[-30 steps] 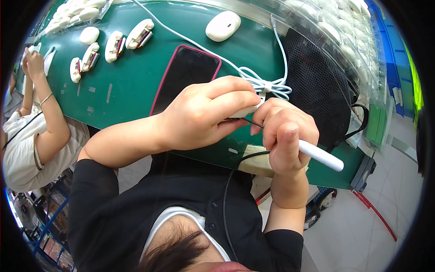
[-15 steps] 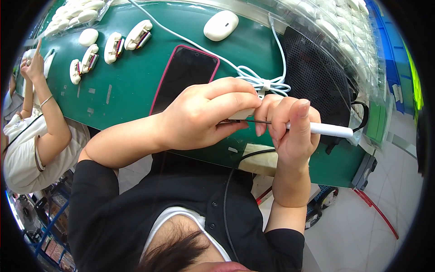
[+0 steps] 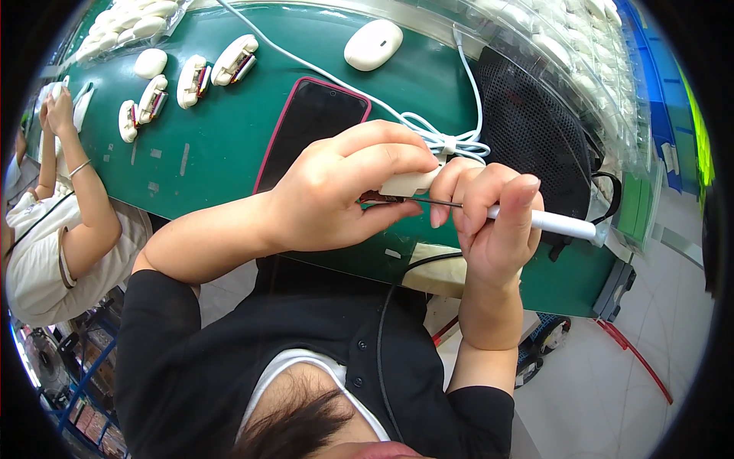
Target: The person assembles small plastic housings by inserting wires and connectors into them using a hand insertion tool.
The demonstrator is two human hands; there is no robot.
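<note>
We see a white tool handle point(image 3: 562, 224), cream casing point(image 3: 409, 183), green tabletop point(image 3: 206, 172), pink-edged black phone point(image 3: 313, 122) and black mesh-patterned bag point(image 3: 527, 130).

Obstacle just beyond fingers point(image 3: 391, 158): coiled cable point(image 3: 450, 144)

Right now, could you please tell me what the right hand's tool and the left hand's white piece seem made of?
The tool handle looks like smooth white plastic, evenly coloured; its thin, straight, dull-dark shaft is probably metal. The white piece seems smooth plastic, given its even colour.
</note>
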